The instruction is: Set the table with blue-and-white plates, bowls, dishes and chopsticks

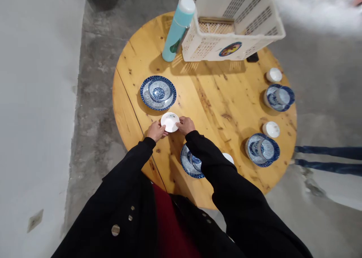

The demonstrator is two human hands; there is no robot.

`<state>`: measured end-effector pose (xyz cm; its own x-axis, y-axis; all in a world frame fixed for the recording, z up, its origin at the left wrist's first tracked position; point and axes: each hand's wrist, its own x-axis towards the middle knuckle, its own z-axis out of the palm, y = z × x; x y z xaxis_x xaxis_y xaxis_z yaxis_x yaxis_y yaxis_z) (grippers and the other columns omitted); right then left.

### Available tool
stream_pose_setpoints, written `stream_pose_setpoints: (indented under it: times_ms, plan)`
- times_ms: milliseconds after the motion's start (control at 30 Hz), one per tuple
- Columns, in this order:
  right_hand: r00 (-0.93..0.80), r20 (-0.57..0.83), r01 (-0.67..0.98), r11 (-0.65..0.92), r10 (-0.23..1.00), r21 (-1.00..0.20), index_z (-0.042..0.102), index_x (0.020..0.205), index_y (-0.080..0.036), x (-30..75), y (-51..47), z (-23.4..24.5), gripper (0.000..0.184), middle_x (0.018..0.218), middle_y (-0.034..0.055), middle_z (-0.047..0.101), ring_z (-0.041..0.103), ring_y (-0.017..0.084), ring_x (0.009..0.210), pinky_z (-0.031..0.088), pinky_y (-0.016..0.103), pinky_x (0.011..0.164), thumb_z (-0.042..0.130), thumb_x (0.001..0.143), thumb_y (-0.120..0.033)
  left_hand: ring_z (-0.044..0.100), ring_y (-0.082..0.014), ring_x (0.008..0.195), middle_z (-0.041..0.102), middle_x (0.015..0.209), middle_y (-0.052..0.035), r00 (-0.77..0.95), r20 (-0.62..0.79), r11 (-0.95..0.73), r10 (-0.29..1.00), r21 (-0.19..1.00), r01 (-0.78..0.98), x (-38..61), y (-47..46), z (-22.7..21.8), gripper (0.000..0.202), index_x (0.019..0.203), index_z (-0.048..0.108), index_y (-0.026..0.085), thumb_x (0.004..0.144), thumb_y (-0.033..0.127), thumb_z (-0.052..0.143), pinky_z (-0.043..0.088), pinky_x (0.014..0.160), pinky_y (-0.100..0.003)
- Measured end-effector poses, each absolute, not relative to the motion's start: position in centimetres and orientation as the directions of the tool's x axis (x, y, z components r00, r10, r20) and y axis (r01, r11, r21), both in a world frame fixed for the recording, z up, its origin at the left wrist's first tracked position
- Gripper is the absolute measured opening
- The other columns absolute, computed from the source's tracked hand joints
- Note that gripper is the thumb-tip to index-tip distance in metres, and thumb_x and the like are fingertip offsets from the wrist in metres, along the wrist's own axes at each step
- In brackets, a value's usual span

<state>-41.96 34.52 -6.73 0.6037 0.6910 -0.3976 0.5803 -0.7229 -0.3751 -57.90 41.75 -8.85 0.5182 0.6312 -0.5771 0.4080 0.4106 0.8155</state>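
A small white bowl (170, 122) is held between my two hands, over the near left part of the round wooden table. My left hand (157, 131) grips its left rim with the thumb on the edge. On the opposite rim, my right hand (186, 125) has its fingers closed. Just beyond lies a blue-and-white plate (144, 95) with a matching bowl (160, 91) resting in it. Under my right forearm, a second blue-and-white plate (186, 166) with a bowl is partly hidden, and a white bowl (227, 158) shows past the sleeve.
A white plastic crate (209, 48) stands at the table's (215, 111) far edge, beside an upright turquoise thermos (175, 33). Two blue-and-white dish stacks (256, 146) and two white bowls (271, 129) sit along the right side. A dark flat object (252, 57) lies by the crate.
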Motion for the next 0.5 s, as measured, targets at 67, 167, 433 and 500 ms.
stream_pose_setpoints:
  times_ms: [67, 167, 433, 500]
  plan:
    - [0.606, -0.403, 0.543, -0.727, 0.685, -0.420, 0.073, 0.098, -0.014, -41.88, 34.48, -6.93, 0.028, 0.076, 0.0048, 0.070, 0.061, 0.019, 0.070, 0.044, 0.026, 0.064, 0.057, 0.078, -0.024, 0.074, -0.0209, 0.063, 0.071, 0.065, -0.0073, 0.528, -0.574, 0.415, 0.626, 0.818, 0.397, -57.85, 41.78, -9.12, 0.017, 0.093, 0.057, 0.014, 0.086, 0.028, 0.064, 0.055, 0.054, -0.024]
    - [0.610, -0.426, 0.482, -0.740, 0.668, -0.470, 0.073, 0.101, -0.012, -41.76, 34.52, -7.01, 0.030, 0.076, 0.0045, 0.070, 0.062, 0.018, 0.070, 0.046, 0.025, 0.066, 0.057, 0.079, -0.026, 0.074, -0.0203, 0.061, 0.071, 0.063, -0.0067, 0.534, -0.576, 0.436, 0.619, 0.817, 0.377, -57.76, 41.85, -9.22, 0.018, 0.092, 0.056, 0.015, 0.086, 0.029, 0.065, 0.055, 0.053, -0.023]
    - [0.585, -0.442, 0.458, -0.727, 0.680, -0.512, 0.071, 0.091, -0.011, -41.58, 34.61, -6.64, 0.022, 0.074, 0.0041, 0.068, 0.063, 0.017, 0.073, 0.049, 0.025, 0.069, 0.059, 0.081, -0.026, 0.073, -0.0205, 0.059, 0.069, 0.061, -0.0058, 0.533, -0.578, 0.385, 0.618, 0.813, 0.436, -57.52, 42.09, -8.82, 0.016, 0.088, 0.057, 0.016, 0.087, 0.031, 0.062, 0.054, 0.054, -0.024]
    - [0.586, -0.432, 0.442, -0.717, 0.685, -0.538, 0.071, 0.089, -0.010, -41.53, 34.46, -6.63, 0.020, 0.073, 0.0044, 0.068, 0.064, 0.017, 0.071, 0.050, 0.026, 0.070, 0.060, 0.080, -0.024, 0.073, -0.0212, 0.060, 0.068, 0.061, -0.0059, 0.522, -0.581, 0.378, 0.624, 0.810, 0.449, -57.51, 42.16, -8.84, 0.018, 0.089, 0.056, 0.016, 0.089, 0.034, 0.061, 0.055, 0.055, -0.026]
